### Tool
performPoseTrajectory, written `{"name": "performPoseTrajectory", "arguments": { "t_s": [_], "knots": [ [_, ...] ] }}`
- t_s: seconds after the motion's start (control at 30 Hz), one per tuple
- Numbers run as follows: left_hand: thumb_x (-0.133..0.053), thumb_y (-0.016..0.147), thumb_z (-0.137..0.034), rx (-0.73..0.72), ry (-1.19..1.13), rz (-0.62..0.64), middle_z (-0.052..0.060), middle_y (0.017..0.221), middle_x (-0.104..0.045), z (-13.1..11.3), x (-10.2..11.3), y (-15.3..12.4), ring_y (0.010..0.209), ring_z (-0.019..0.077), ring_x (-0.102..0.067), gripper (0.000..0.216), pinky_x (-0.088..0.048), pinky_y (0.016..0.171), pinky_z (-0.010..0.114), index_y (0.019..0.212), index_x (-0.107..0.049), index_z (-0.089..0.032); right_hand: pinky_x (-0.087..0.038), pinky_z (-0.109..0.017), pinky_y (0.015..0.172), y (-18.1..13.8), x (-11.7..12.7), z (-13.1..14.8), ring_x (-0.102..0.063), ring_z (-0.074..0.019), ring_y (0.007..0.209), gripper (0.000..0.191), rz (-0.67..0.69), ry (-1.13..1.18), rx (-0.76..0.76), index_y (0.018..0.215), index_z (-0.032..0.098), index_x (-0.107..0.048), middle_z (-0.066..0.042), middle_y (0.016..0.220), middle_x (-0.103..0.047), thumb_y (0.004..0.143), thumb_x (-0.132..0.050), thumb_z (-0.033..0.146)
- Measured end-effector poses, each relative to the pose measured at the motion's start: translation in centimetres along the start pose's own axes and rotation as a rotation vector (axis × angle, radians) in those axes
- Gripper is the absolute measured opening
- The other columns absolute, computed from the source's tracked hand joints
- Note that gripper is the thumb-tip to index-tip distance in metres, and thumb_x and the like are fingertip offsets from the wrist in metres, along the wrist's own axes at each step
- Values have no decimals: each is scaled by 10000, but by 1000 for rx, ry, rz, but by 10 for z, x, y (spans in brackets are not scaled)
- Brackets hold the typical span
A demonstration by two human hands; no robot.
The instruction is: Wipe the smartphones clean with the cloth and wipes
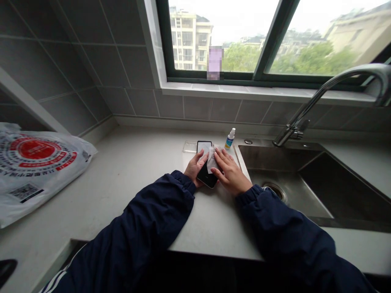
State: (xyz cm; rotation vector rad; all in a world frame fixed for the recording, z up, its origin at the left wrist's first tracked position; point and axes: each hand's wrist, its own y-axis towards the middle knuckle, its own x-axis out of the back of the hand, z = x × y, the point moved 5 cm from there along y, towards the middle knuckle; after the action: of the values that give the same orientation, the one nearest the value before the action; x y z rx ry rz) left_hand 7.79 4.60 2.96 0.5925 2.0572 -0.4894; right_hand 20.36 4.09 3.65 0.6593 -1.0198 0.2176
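one phone clasped in the left grip, right grip spread flat over a white wipe on it, lil bottle standing just past the right grip

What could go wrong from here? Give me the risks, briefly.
The phone, held in the left hand, might slip under the pressing right hand and knock against the counter.

The small bottle stands just beyond the right hand; a stray bump could tip it, perhaps toward the nearby sink.
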Motion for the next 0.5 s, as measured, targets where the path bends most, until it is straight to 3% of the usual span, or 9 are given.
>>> {"name": "performPoseTrajectory", "arguments": {
  "t_s": [0.23, 0.5],
  "knots": [
    [-382, 988, -580, -25, -115, -66, 171, 1156, -718, -2, 2, 2, 1058, 303, -712, 682, -482, 1057, 460, 1468, -495, -109, -253, -616, 1232, -1, 4, 21, -227, -335, 1549, 641, 92, 67, 130, 1576, 205, -381, -129, 1635, -345, 1009, -508, 476],
    [-410, 937, -673, -80, -117, -36, 208, 1201, -705, -5, 5, 3, 1080, 355, -706, 779, -477, 1034, 560, 1510, -456, -148, -312, -617, 1206, -6, 13, 50, -380, -324, 1490, 471, 123, 166, 308, 1448, 258, -566, -88, 1515, -539, 988, -587, 358]
  ]
}}
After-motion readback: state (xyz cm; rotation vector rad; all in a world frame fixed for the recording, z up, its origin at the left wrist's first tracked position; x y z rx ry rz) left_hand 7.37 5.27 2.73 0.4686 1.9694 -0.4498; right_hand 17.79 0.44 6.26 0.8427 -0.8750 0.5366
